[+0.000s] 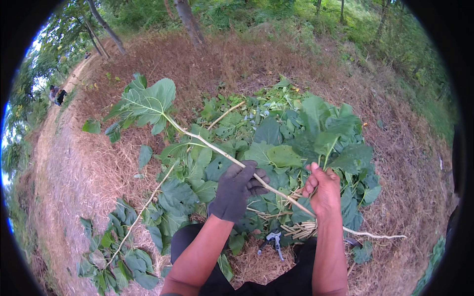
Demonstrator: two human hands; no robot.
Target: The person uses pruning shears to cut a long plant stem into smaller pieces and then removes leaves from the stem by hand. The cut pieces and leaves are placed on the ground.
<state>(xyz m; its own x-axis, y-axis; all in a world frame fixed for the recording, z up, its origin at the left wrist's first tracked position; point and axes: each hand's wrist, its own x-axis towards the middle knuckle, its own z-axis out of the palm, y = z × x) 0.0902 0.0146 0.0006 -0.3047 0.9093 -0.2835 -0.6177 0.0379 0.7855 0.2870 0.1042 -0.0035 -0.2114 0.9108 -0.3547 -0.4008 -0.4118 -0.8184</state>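
My left hand, in a dark work glove, grips a long, pale branch that slants across the view. Lobed green leaves still hang at its upper left end. The bare lower end passes over or beside my right forearm and sticks out to the right. Bare and ungloved, my right hand pinches the stalks of several large green leaves above the leaf pile. Between my knees, pruning shears lie on dry grass. Next to them is a bundle of short cut sticks.
A broad heap of picked leaves spreads before me. Another leafy branch lies at the left. Dry grass surrounds the heap. A person is on the dirt path far left. Tree trunks stand behind.
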